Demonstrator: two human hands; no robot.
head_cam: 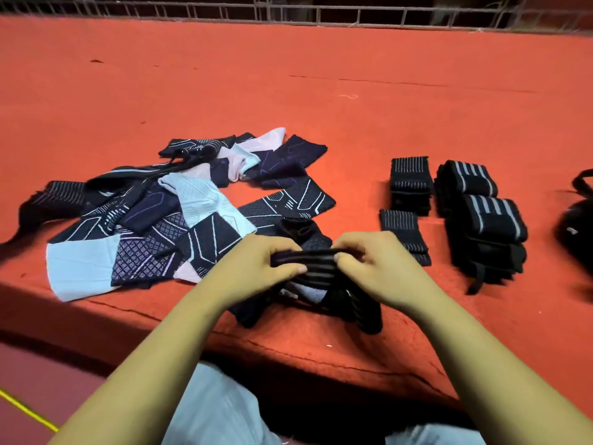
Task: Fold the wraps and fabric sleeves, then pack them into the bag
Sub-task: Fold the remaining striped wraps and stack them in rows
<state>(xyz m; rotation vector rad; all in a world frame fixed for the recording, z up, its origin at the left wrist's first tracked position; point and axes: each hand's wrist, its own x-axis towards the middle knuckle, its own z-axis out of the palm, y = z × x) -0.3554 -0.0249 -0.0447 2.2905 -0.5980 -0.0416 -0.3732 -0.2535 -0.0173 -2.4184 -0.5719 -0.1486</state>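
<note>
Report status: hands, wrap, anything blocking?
Left hand and right hand both gripping striped wrap, mid-fold. Folded stacks right, bag far right. Unfolded pile left; nothing blocking.

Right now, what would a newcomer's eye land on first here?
Probably the two hands at centre front, left hand and right hand, both gripping a black striped wrap. Next, the loose heap of patterned sleeves on the left of the orange surface, and the neat folded stacks to the right.

Materials before me: cloth on a felted counter.
My ribbed elastic wrap [316, 266]; matt knit sleeves [179, 216]; rough orange counter [321, 91].
</note>
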